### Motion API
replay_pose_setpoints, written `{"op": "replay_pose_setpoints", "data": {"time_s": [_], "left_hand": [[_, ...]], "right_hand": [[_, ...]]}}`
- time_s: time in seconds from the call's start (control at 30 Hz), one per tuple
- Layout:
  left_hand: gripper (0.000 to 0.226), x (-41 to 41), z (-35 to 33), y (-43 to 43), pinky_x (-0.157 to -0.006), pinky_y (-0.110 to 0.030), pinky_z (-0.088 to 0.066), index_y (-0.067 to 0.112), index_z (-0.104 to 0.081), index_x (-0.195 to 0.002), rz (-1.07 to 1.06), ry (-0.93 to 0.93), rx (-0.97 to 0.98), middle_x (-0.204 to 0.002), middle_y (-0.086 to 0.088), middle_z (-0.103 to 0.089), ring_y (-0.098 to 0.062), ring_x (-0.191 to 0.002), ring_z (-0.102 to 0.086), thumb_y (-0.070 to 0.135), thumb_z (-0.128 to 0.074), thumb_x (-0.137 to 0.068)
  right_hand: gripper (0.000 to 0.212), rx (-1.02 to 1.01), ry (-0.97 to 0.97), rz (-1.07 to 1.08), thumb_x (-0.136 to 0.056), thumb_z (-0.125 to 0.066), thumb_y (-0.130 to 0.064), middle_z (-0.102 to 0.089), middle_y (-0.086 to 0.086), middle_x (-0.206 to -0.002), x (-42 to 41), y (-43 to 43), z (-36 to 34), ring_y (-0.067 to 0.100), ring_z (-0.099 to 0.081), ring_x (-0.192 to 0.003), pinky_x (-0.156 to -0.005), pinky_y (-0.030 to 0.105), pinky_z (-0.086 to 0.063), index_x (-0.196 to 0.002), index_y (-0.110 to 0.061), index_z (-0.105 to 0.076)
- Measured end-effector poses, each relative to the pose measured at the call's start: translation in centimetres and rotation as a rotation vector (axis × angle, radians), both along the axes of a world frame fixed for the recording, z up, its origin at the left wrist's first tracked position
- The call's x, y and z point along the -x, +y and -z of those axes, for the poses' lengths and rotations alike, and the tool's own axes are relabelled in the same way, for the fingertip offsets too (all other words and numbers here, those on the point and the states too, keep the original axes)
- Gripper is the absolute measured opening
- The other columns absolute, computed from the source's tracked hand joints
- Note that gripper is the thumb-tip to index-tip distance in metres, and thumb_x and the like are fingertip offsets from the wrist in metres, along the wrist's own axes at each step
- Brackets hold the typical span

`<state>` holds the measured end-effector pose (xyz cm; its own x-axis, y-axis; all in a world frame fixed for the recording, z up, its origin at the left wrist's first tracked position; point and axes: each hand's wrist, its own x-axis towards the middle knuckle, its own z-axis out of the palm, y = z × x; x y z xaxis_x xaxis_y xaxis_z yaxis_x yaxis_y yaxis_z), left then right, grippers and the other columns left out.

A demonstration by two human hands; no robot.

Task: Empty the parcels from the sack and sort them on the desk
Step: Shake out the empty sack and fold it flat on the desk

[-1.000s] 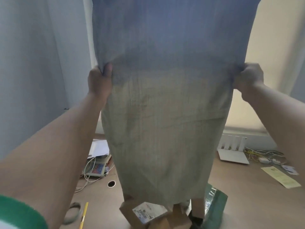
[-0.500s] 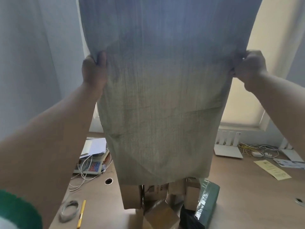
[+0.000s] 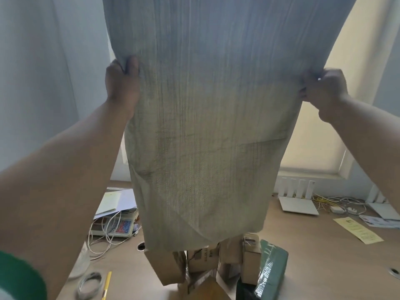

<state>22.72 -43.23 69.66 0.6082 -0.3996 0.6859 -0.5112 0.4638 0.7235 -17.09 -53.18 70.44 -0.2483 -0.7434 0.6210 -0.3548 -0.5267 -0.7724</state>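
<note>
We hold the sack [image 3: 205, 126] up mid-frame over the desk [image 3: 318, 258].
Parcels [image 3: 200, 259] lie piled at bottom centre beneath it; left hand [image 3: 122, 83], upper left, and right hand [image 3: 324, 89], upper right, each clutch a sack edge with curled fingers.

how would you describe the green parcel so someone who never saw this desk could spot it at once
Start at the big grey sack held up over the middle of the desk. Below its lower end is a pile of parcels, and the green parcel sits at the pile's right edge. It alone is wrapped in shiny dark green plastic; its neighbours are brown cardboard boxes.
</note>
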Motion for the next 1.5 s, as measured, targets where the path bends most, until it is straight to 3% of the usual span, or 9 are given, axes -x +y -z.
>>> {"op": "replay_pose_setpoints", "data": {"time_s": [0.2, 0.4, 0.5, 0.63, 0.87, 1.0, 1.2, 1.37, 1.5], "left_hand": [[0.019, 0.8, -2.8, 1.4, -0.064, -0.010, -0.049, 0.029, -0.055, -0.092, 0.016, -0.021, 0.041, -0.085, 0.017, -0.058, 0.007, -0.074, -0.057, 0.043, -0.046, -0.101], [0.031, 0.1, 1.2, 0.2, -0.085, -0.038, -0.057, 0.016, -0.060, -0.107, 0.058, 0.007, -0.068, -0.105, -0.003, -0.067, -0.020, -0.095, -0.066, 0.044, -0.051, -0.095], [0.024, 0.2, 1.1, 0.3, -0.082, -0.037, -0.054, 0.022, -0.058, -0.091, 0.055, 0.014, -0.072, -0.101, -0.003, -0.065, -0.021, -0.090, -0.062, 0.045, -0.050, -0.093], [0.021, 0.5, 0.3, 0.6, -0.088, -0.041, -0.056, 0.025, -0.056, -0.088, 0.067, 0.039, -0.049, -0.100, -0.001, -0.065, -0.018, -0.089, -0.063, 0.045, -0.050, -0.094], [0.019, 0.8, 2.4, 0.2, -0.086, -0.033, -0.054, 0.021, -0.052, -0.106, 0.153, 0.033, -0.080, -0.091, 0.012, -0.060, -0.004, -0.081, -0.060, 0.039, -0.051, -0.100], [0.017, -0.4, 3.0, 0.7, -0.095, -0.045, -0.057, 0.025, -0.056, -0.111, 0.256, 0.071, -0.077, -0.102, 0.006, -0.066, -0.019, -0.099, -0.067, 0.030, -0.057, -0.095], [0.006, -1.1, 3.9, 0.9, -0.081, -0.037, -0.058, 0.024, -0.061, -0.101, 0.319, 0.191, -0.016, -0.096, 0.005, -0.068, -0.014, -0.084, -0.067, 0.025, -0.062, -0.095], [0.028, -1.4, 3.9, 1.6, -0.082, -0.038, -0.060, 0.017, -0.063, -0.113, 0.411, 0.233, -0.003, -0.107, 0.001, -0.071, -0.019, -0.099, -0.071, 0.029, -0.070, -0.089], [0.041, -1.5, 3.9, 1.8, -0.083, -0.039, -0.060, 0.011, -0.058, -0.128, 0.504, 0.222, -0.023, -0.120, -0.005, -0.070, -0.021, -0.104, -0.071, 0.012, -0.072, -0.089]], "right_hand": [[0.028, 0.077, -0.026, -0.028, -0.092, -0.056, -0.033, -0.056, 0.004, -0.064, 0.5, 1.1, -3.0, 0.006, -0.053, -0.039, -0.052, 0.025, -0.055, -0.068, -0.017, -0.057], [0.029, -0.096, 0.037, -0.089, -0.095, -0.060, -0.029, -0.054, 0.006, -0.067, 1.0, 0.6, 0.5, 0.015, -0.053, -0.050, -0.050, 0.025, -0.053, -0.073, -0.011, -0.061], [0.031, -0.108, 0.060, -0.176, -0.090, -0.064, -0.030, -0.057, 0.008, -0.074, 1.0, 1.2, 0.1, 0.024, -0.056, -0.062, -0.069, 0.038, -0.059, -0.094, 0.001, -0.064], [0.029, -0.090, 0.074, -0.184, -0.096, -0.061, -0.030, -0.056, 0.007, -0.074, 0.4, 2.0, -1.0, 0.023, -0.056, -0.062, -0.082, 0.043, -0.058, -0.080, -0.006, -0.061], [0.035, -0.114, 0.110, -0.178, -0.102, -0.053, -0.026, -0.060, 0.010, -0.091, 0.3, 0.9, 1.1, 0.025, -0.057, -0.072, -0.070, 0.033, -0.059, -0.119, 0.003, -0.063], [0.028, -0.111, 0.082, -0.221, -0.102, -0.054, -0.026, -0.058, 0.010, -0.090, 0.6, 0.8, 1.5, 0.024, -0.053, -0.076, -0.080, 0.042, -0.052, -0.110, -0.001, -0.064], [0.031, -0.053, 0.037, -0.259, -0.100, -0.058, -0.034, -0.055, 0.006, -0.078, 1.7, 1.3, 2.9, 0.017, -0.046, -0.065, -0.051, 0.016, -0.041, -0.079, -0.012, -0.063], [0.098, -0.062, -0.057, -0.449, -0.048, -0.078, -0.079, -0.071, 0.007, -0.101, 2.5, 1.4, 3.4, 0.016, -0.068, -0.085, -0.075, 0.031, -0.058, -0.108, -0.003, -0.069], [0.070, -0.080, -0.137, -0.614, -0.083, -0.067, -0.052, -0.069, 0.010, -0.117, 2.3, 1.7, 3.6, 0.020, -0.070, -0.103, -0.078, 0.029, -0.062, -0.127, 0.003, -0.061]]}}
